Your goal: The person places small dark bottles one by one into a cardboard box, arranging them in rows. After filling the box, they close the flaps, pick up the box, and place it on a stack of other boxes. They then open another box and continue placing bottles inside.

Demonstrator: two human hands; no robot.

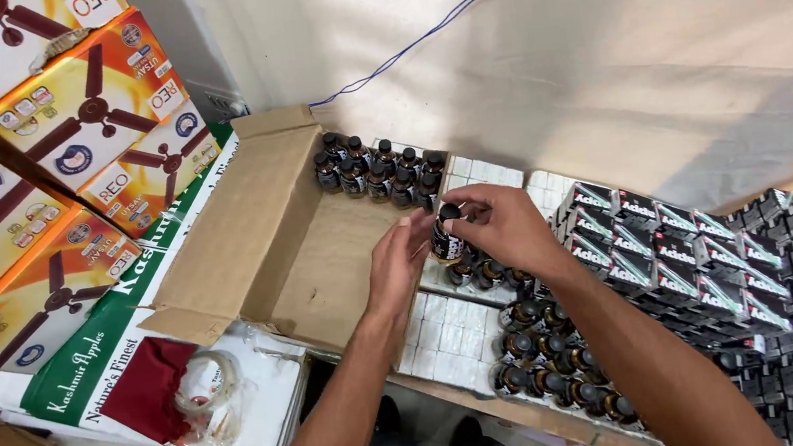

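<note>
White cloth [658, 50] hangs behind the work place, and a blue wire [452, 16] runs across it. Below me a brown carton [267, 239] lies open on the counter, and a short row of small dark bottles [378, 173] already stands along its far wall. I hold one more bottle [446, 237] over the near right edge of the carton. My right hand [503, 230] has its fingers closed around the cap and shoulder, and my left hand [400, 265] presses flat fingers against the side of the bottle, so both grips are shut on this one bottle. It stands nearly upright between my hands. More loose bottles [550, 365] wait in a cluster on white trays [445, 333] under my right forearm, and rows of small black packs [724, 263] fill the right side. Stacked fan boxes [54, 144] and an apple box [126, 317] with a dark red pouch [144, 385] on it stand at the left. To do this step well, I think I should keep the bottle straight, carry it low over the carton wall, and set it tight beside the last bottle of the row, so that the rows stay even and no gap is lost. I would release the cap only when the base sits flat, because a tilted bottle may push its neighbours over.
</note>
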